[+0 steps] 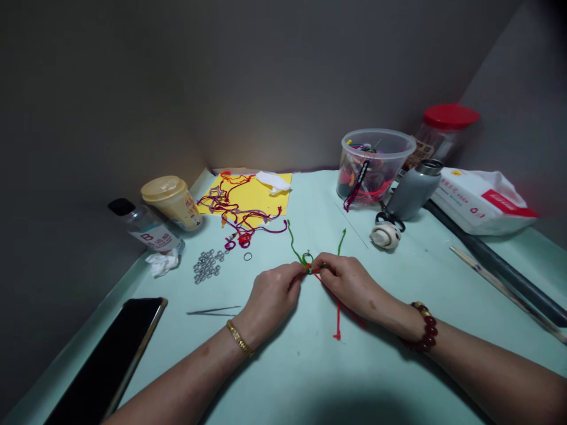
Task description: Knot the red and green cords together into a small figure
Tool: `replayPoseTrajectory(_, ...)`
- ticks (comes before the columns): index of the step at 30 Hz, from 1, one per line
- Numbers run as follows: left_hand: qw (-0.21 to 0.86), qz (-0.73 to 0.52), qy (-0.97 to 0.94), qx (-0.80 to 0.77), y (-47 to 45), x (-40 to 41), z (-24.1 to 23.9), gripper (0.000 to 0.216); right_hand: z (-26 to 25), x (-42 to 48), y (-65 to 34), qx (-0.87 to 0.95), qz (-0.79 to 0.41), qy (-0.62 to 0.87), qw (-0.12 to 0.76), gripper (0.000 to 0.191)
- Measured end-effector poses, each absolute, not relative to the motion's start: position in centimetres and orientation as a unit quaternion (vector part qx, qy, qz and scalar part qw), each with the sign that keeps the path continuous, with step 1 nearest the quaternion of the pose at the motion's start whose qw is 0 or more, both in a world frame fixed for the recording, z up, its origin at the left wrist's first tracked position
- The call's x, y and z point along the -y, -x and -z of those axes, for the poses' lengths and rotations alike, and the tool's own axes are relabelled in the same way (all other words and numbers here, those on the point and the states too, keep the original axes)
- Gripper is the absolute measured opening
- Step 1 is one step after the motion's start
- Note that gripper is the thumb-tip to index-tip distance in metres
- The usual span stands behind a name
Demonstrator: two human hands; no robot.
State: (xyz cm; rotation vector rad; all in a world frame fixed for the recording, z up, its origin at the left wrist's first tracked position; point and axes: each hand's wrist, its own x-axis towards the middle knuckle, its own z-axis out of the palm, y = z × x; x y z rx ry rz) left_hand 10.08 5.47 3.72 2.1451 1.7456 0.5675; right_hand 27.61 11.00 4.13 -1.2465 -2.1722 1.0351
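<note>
Near the middle of the table, my left hand (278,290) pinches a small knotted piece of green and red cord (309,267) from its left side. My right hand (348,280) is closed from the right on the red cord (339,319) beside that knot. Green cord ends (291,236) stretch away from me, while red ends trail toward me under and past my right hand. A small ring (308,254) shows at the top of the knot. My fingers hide part of the knot.
Left: tweezers (213,310), metal rings (207,267), a phone (119,354), a bottle (153,231) and a lidded cup (175,203). Behind: loose cords on yellow paper (277,203). Right: a plastic tub (376,154), scissors (396,222), tape-like white roll (385,236), grey flask (414,192).
</note>
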Motion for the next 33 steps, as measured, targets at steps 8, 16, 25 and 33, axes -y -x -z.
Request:
replayPoseTrajectory(8, 0.153, -0.184, -0.754, -0.611, -10.1, -5.4, -3.9, 0.022, -4.4, -10.9, -27.7, 0.785, -0.376, 0.449, 0.203, 0.027)
replayPoseTrajectory(16, 0.162, -0.095, -0.716, -0.672, -10.4, -4.4, -5.8, 0.018, -4.9, -10.4, -28.6, 0.82, -0.271, 0.498, 0.078, 0.016)
replayPoseTrajectory(25, 0.205, -0.08, -0.727, -0.651, -9.4, -3.6, -6.4, 0.017, -5.5, -8.0, -30.7, 0.831, -0.23, 0.488, 0.134, 0.01)
replayPoseTrajectory(33, 0.183, -0.061, -0.722, -0.665, -9.6, -2.5, -6.8, 0.02, -5.1, -6.2, -30.8, 0.847, -0.193, 0.491, 0.068, 0.015)
